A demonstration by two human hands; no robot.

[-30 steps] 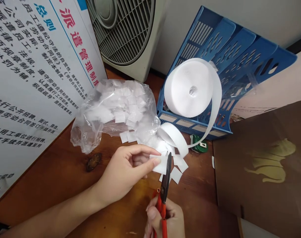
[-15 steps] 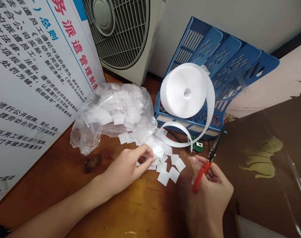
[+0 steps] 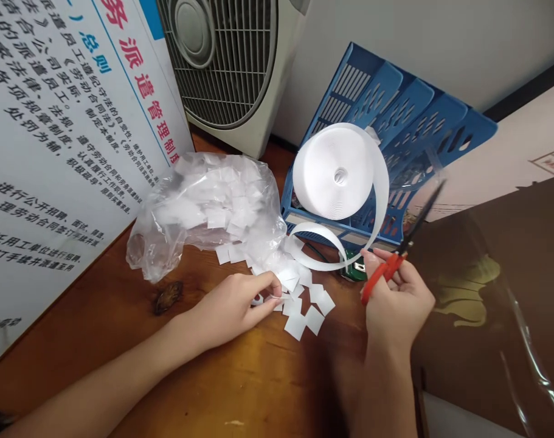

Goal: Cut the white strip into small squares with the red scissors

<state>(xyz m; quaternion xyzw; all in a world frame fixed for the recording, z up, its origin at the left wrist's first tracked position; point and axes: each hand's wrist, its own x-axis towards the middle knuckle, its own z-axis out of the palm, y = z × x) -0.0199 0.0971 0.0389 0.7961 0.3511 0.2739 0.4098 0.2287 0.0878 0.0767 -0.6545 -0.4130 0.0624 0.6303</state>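
Note:
My left hand [image 3: 233, 304] rests on the wooden table [image 3: 240, 383] with its fingers pinched at the pile of small white cut squares [image 3: 301, 304]; what it pinches I cannot make out. My right hand [image 3: 398, 298] grips red-handled scissors [image 3: 402, 246], blades pointing up and to the right, closed. A big white tape roll [image 3: 334, 170] leans on a blue file rack [image 3: 395, 121]; its loose strip [image 3: 325, 240] curls down to the squares. A clear plastic bag [image 3: 204, 207] full of cut squares lies behind my left hand.
A white board with printed text [image 3: 62, 140] leans at the left. A box fan [image 3: 231, 61] stands at the back. A brown sheet under clear film [image 3: 495, 292] covers the right. A small green object [image 3: 353, 271] lies below the rack, and a dark scrap [image 3: 167, 297] beside the bag.
My right hand swung the scissors away from the strip, to the right and upward. My left hand dropped to the pile of squares, and a cut square now lies there.

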